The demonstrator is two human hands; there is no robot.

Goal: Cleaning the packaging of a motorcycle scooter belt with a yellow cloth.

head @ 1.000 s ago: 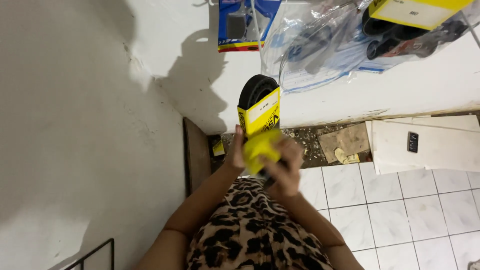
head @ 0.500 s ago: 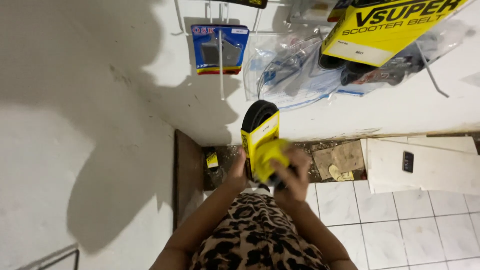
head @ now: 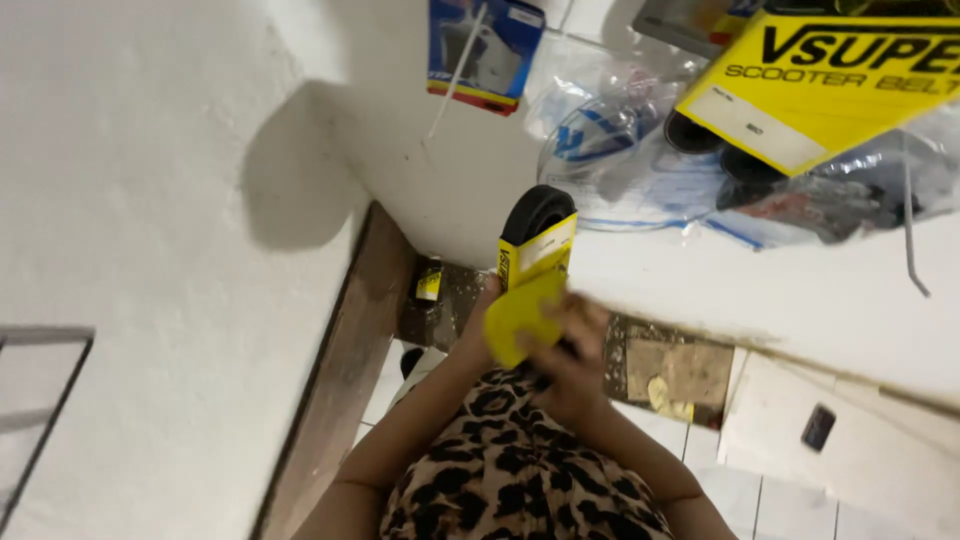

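I hold a black rubber belt [head: 533, 212] in a yellow cardboard sleeve [head: 536, 258] upright in front of my chest. My left hand [head: 481, 322] grips the lower left of the sleeve. My right hand [head: 566, 352], blurred by motion, presses a yellow cloth or flap [head: 520, 318] against the lower part of the package. Both forearms rise from my leopard-print top [head: 520, 470].
Above hang a blue blister pack [head: 484, 45], clear plastic bags with parts [head: 640, 140] and a large yellow belt package [head: 830, 80] on wall hooks. A white wall [head: 150, 200] is to the left, a wooden door frame [head: 340, 370] beside it, white floor tiles [head: 800, 500] below.
The view has shifted, so the hanging packages sit lower and larger in frame. My right hand has moved across the yellow piece on the belt package; the package stays held between both hands.
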